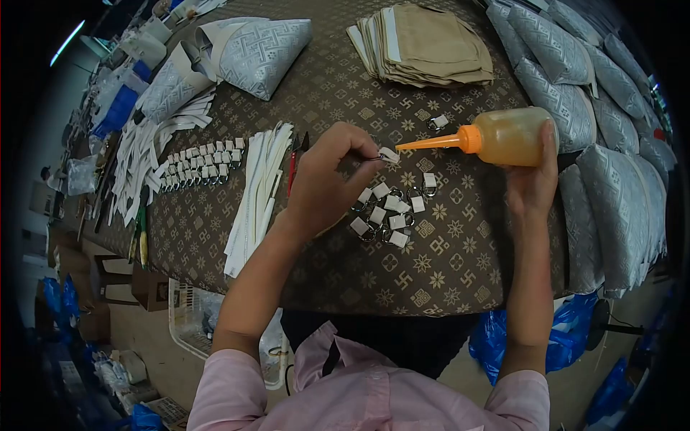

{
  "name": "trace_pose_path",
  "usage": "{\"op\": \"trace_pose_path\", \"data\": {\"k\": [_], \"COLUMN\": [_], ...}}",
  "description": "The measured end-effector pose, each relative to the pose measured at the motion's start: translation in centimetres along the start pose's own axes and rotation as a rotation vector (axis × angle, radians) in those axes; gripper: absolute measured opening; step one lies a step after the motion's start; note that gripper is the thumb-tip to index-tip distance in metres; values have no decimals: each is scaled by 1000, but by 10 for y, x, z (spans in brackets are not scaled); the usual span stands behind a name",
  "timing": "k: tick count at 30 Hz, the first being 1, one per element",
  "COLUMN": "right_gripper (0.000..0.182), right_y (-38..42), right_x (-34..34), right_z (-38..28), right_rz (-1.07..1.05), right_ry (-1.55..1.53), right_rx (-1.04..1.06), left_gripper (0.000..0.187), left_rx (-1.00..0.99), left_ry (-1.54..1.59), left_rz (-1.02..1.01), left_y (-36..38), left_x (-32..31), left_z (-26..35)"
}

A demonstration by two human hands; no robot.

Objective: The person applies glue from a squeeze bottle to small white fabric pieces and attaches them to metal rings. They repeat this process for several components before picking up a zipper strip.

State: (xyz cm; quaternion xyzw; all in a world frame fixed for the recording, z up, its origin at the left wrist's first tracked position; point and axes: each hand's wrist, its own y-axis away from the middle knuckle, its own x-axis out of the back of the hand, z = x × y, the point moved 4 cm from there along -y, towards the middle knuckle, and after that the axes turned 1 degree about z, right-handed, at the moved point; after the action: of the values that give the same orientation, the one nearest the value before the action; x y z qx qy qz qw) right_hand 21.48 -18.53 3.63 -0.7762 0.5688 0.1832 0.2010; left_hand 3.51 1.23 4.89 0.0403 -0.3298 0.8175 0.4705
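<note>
My left hand (pixel 327 172) pinches a small metal ring with a pale fabric tab (pixel 389 155) between thumb and fingertips. My right hand (pixel 532 183) is wrapped round a squeeze bottle (pixel 509 136) of amber liquid, tilted nearly level. Its long orange nozzle (pixel 438 141) points left, the tip right at the tab. Below lies a loose pile of similar tabbed rings (pixel 388 215), and a single tabbed ring (pixel 437 122) sits above the nozzle. Left of my left hand are red-handled snips (pixel 292 172), partly hidden, and a bundle of white strips (pixel 257 194).
Rows of tabbed rings (pixel 203 164) lie at the left of the patterned cloth (pixel 460 280). A stack of tan fabric pieces (pixel 442 43) is at the back, beside patterned grey fabric pouches (pixel 262 54). More grey pouches (pixel 618 208) pile up along the right edge.
</note>
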Motion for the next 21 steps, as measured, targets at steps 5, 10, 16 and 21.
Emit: {"op": "trace_pose_path", "data": {"k": [5,10,16,21], "right_gripper": [41,41,42,41], "right_y": [0,3,3,1], "right_x": [1,-2,-2,1], "right_z": [-2,-4,-4,-4], "right_rz": [2,6,17,7], "right_ry": [13,23,42,13], "right_rx": [24,51,66,83], "left_gripper": [19,19,19,19], "left_rx": [-205,-247,-258,-272], "left_ry": [-106,-149,-173,-174], "left_rz": [70,71,77,82], "left_y": [1,1,1,1], "left_x": [0,0,0,0], "left_z": [7,9,12,12]}}
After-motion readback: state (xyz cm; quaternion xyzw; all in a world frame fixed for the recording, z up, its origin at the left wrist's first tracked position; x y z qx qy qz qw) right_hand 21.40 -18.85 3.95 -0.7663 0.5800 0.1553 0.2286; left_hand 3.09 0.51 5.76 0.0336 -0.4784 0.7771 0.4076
